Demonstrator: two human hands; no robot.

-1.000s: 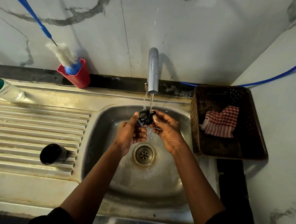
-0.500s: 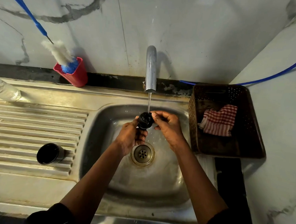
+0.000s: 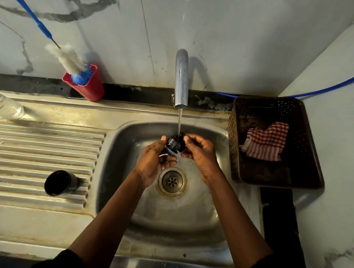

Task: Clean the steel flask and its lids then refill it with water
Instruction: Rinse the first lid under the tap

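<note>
A small black inner lid [image 3: 174, 145] of the flask is under the running tap [image 3: 181, 78], over the steel sink [image 3: 200, 221]. My left hand [image 3: 153, 163] holds it from the left with curled fingers. My right hand [image 3: 200, 153] pinches it from the right. Water falls from the spout onto the lid and runs off over my fingers. A black cup-shaped outer lid [image 3: 60, 183] lies on its side on the ribbed drainboard [image 3: 27, 146] at the left. The flask body is not in view.
A red holder [image 3: 88, 86] with a blue-handled bottle brush [image 3: 65, 58] stands by the back wall. A soap bottle [image 3: 3, 106] lies at far left. A brown basket [image 3: 305, 177] holding a red checked cloth [image 3: 265, 143] sits right of the sink. The drain [image 3: 172, 181] lies below my hands.
Both hands have kept the lid under the stream and turned it a little between the fingers. The camera view shifted slightly.
</note>
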